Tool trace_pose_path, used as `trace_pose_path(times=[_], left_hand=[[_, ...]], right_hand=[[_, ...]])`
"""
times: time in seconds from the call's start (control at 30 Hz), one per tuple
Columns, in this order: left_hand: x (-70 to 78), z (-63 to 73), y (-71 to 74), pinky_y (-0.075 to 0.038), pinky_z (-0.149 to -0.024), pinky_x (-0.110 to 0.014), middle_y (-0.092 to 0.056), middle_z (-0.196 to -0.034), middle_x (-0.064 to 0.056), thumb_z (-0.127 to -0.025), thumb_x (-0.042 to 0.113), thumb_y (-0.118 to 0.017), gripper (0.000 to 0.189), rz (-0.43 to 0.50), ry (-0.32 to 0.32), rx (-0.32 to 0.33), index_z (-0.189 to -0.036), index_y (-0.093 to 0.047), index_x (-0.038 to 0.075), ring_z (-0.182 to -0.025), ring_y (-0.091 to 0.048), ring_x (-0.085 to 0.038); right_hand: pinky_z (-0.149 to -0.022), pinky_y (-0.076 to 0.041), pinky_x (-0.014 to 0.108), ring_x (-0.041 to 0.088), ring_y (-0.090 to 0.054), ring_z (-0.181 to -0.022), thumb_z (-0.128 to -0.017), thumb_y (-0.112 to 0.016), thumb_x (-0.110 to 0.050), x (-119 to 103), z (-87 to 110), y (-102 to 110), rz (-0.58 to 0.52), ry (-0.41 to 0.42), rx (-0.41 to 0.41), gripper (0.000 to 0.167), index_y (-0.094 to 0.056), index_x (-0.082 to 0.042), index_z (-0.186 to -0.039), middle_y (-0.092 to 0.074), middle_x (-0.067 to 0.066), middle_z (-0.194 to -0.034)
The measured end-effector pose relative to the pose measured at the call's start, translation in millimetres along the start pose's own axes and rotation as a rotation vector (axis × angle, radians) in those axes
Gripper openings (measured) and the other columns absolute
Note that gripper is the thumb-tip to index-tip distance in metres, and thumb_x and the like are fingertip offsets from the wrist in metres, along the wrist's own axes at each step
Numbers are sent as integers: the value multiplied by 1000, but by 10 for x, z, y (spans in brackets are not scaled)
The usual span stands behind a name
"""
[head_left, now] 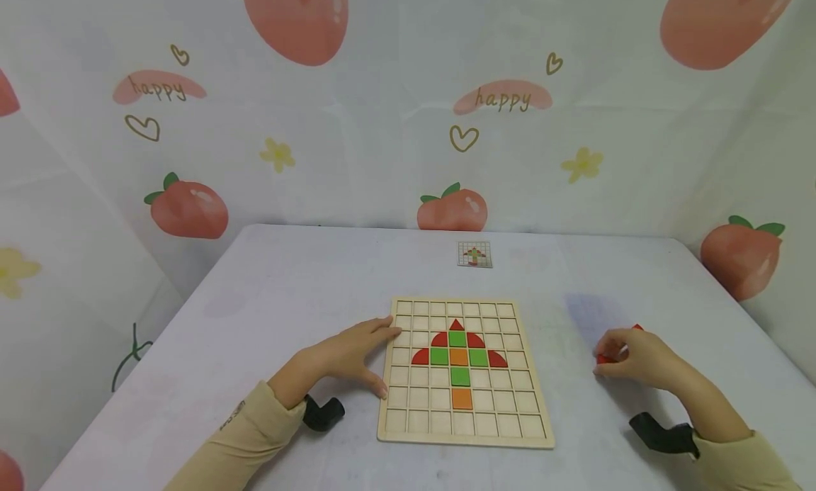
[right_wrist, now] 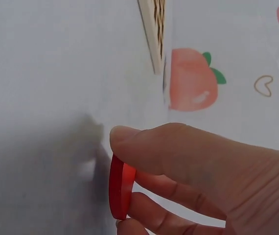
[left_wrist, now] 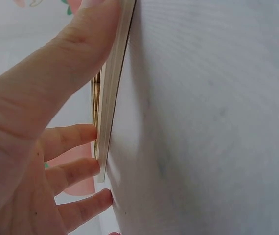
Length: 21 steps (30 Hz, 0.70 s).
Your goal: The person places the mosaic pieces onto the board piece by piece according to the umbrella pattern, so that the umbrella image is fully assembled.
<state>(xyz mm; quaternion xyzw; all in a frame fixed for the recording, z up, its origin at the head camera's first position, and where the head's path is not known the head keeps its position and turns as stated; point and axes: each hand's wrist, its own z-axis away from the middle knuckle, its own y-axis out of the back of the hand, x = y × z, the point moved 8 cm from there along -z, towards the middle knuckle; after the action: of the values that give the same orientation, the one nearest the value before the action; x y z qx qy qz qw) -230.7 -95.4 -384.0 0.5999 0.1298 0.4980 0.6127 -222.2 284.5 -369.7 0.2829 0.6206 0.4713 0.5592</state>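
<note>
A light wooden grid board (head_left: 468,443) lies in the middle of the table. On it sit red triangle and quarter-circle tiles, green square tiles (head_left: 460,376) and orange square tiles (head_left: 462,399), forming an arrow-like pattern. My left hand (head_left: 347,351) rests spread at the board's left edge, its thumb and fingers at the rim in the left wrist view. To the right of the board, my right hand (head_left: 647,358) pinches a red tile (right_wrist: 122,188) with a curved edge between thumb and fingers. Another bit of red (head_left: 637,327) shows just behind that hand, mostly hidden.
A small pattern card (head_left: 474,254) with a similar design lies near the table's far edge. Behind the table hangs a white cloth (head_left: 376,144) printed with peaches. Each wrist carries a black camera mount, such as the left mount (head_left: 324,414).
</note>
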Motion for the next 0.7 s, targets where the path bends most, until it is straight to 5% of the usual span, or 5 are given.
trace_pose_path(times=[0.37, 0.7], left_hand=[[1, -3, -1, -27, -114, -51, -23, -154, -18, -66, 43, -81, 98, -4, -3, 1, -143, -34, 5, -141, -25, -36], [3, -4, 0, -26, -114, -51, -23, -154, -18, -67, 42, -81, 98, 1, -5, -2, -143, -34, 4, -142, -24, -35]], right_hand=[[-57, -45, 18, 14, -53, -74, -71, -78, -14, -400, -55, -41, -42, 33, -21, 20, -61, -11, -82, -60, -2, -79], [-67, -48, 24, 4, -52, -76, -72, -79, -18, -989, -33, -137, -44, 213, -20, 20, -60, -19, -80, -56, -13, -74]])
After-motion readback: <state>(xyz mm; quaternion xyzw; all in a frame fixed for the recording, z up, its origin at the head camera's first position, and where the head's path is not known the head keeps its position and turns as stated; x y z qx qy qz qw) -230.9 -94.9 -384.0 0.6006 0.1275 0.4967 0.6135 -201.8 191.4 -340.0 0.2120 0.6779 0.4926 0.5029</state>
